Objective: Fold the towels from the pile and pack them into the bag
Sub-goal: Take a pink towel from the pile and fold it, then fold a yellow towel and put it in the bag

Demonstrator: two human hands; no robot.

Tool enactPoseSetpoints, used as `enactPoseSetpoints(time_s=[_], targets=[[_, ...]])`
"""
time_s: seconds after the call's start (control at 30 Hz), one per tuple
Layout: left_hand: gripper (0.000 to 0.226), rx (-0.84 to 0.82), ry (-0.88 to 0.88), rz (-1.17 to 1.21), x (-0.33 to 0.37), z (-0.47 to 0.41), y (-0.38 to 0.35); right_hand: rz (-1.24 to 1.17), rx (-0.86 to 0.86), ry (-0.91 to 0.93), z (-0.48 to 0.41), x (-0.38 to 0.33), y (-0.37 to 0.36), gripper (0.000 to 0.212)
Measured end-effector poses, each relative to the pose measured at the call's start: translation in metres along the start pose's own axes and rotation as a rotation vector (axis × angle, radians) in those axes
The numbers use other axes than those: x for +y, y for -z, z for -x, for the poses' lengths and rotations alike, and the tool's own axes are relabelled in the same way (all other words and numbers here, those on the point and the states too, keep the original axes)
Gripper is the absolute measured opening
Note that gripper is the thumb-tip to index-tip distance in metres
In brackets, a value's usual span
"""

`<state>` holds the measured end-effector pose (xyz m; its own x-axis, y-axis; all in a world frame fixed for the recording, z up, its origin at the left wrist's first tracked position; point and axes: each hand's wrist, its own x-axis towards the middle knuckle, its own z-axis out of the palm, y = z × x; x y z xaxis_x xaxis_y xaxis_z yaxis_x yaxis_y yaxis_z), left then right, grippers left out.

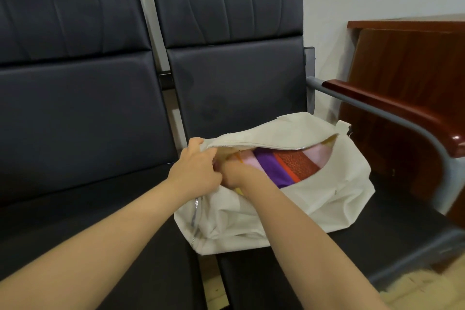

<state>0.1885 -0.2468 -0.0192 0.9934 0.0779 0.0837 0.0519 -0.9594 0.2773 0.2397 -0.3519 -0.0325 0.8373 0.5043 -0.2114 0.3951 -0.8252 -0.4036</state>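
Note:
A cream cloth bag (334,191) with a zip lies on the right black seat, its mouth gaping. Folded towels fill it: a purple one (271,168), an orange-red one (299,162) and a pink one (318,153), with a bit of yellow at the near edge. My left hand (195,171) grips the bag's upper zip edge at its left end and holds it up. My right hand (239,173) reaches into the left end of the opening; its fingers are hidden by my left hand and the cloth.
Two black padded seats (83,121) stand side by side against a white wall. A grey metal armrest with a dark red wooden top (392,111) borders the bag's seat on the right. Behind it stands a reddish wooden desk (407,63).

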Motion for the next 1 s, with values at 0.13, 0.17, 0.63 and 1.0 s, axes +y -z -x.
enactPoseSetpoints(time_s=[0.13, 0.17, 0.63, 1.0], targets=[[0.022, 0.180, -0.025, 0.264, -0.001, 0.007, 0.006, 0.059, 0.266, 0.006, 0.017, -0.008, 0.014, 0.025], [0.018, 0.232, -0.020, 0.338, 0.000, 0.011, 0.009, 0.056, 0.323, 0.002, 0.025, -0.015, 0.015, 0.024], [0.018, 0.278, 0.246, 0.285, -0.126, 0.132, 0.087, 0.182, 0.295, 0.198, 0.071, -0.205, -0.039, 0.013], [0.023, 0.368, 0.673, 0.290, -0.322, 0.263, 0.083, 0.280, 0.036, 0.480, 0.054, -0.389, -0.186, 0.017]])
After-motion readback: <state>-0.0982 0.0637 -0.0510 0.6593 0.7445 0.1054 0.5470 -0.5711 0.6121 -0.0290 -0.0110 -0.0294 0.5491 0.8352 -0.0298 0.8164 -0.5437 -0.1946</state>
